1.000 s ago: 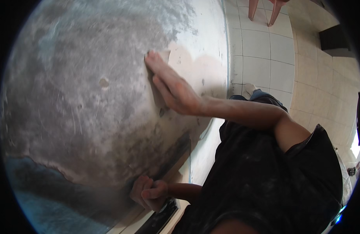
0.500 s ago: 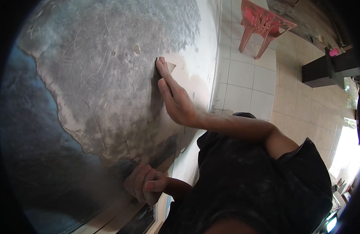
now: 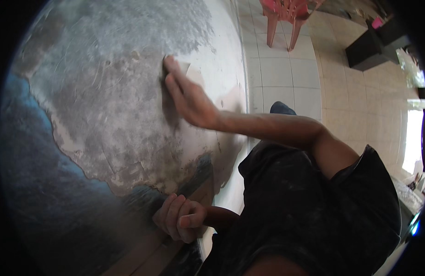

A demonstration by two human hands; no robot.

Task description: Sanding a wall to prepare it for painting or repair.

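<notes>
My right hand lies along the patchy grey wall, fingers stretched and together, pressing a piece of sandpaper to its surface. Only a pale corner of the sheet shows beside the fingers; the rest is hidden beneath them. Lower down, my left hand is curled into a loose fist near the wall's dark blue part. Nothing shows in that fist, and whether it touches the wall I cannot tell. Around the right hand the wall is scuffed grey and whitish, with a ragged edge of peeled paint.
A pink plastic chair stands on the pale tiled floor at the top. A dark bench-like piece is farther right. Bright light comes from an opening at the right edge. My foot shows on the tiles.
The view has shifted, so the wall patch and chair sit farther left and higher. My right hand stays pressed on the sandpaper near the same whitish area; my left fist remains curled.
</notes>
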